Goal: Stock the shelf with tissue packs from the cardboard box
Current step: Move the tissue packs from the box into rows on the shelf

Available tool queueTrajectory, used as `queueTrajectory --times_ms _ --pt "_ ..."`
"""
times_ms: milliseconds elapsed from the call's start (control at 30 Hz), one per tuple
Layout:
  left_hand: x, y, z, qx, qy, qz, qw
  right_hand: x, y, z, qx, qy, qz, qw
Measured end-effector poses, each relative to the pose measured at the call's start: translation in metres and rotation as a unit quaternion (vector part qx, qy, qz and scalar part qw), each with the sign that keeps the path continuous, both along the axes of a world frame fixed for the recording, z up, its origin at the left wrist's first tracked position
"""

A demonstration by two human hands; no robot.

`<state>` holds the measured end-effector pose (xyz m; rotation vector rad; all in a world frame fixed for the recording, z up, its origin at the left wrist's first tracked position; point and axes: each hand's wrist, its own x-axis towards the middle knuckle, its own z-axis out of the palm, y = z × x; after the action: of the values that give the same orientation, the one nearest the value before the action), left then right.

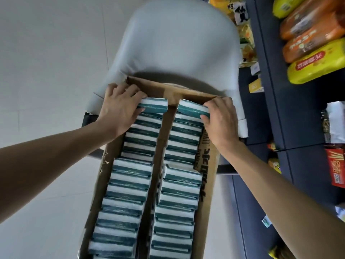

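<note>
An open cardboard box point(110, 172) lies lengthwise on a pale grey chair point(175, 40), its far end against the chair's backrest. Inside it, teal-and-white tissue packs point(130, 186) stand on edge in two long rows, one on the left and one on the right, with a strip of bare cardboard between them.

The left hand point(119, 107) reaches to the far end of the left row and grasps the last pack there point(155, 106), fingers curled over its far side and thumb on its near side. The right hand point(222, 116) does the same at the far end of the right row, grasping the far-right pack point(190, 108) between fingers and thumb. Both packs sit slightly higher than their neighbours, at the box's far wall.

To the right stands a dark blue shelf point(270, 90), carrying orange and yellow packaged goods point(313, 43) at the far right, and red packets point(337, 167) nearer.
</note>
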<state>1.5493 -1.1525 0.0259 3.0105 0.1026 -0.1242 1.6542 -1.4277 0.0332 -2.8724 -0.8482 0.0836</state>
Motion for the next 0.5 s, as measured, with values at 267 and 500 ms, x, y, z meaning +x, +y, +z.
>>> queueTrajectory --times_ms 267,500 --pt "-0.015 0.005 0.095 -0.121 -0.061 -0.065 0.989 -0.021 -0.015 0.089 0.086 0.023 0.0 0.996" --pt "-0.016 -0.011 0.227 -0.224 -0.125 -0.072 0.964 -0.037 -0.041 0.22 0.185 0.014 -0.013 0.983"
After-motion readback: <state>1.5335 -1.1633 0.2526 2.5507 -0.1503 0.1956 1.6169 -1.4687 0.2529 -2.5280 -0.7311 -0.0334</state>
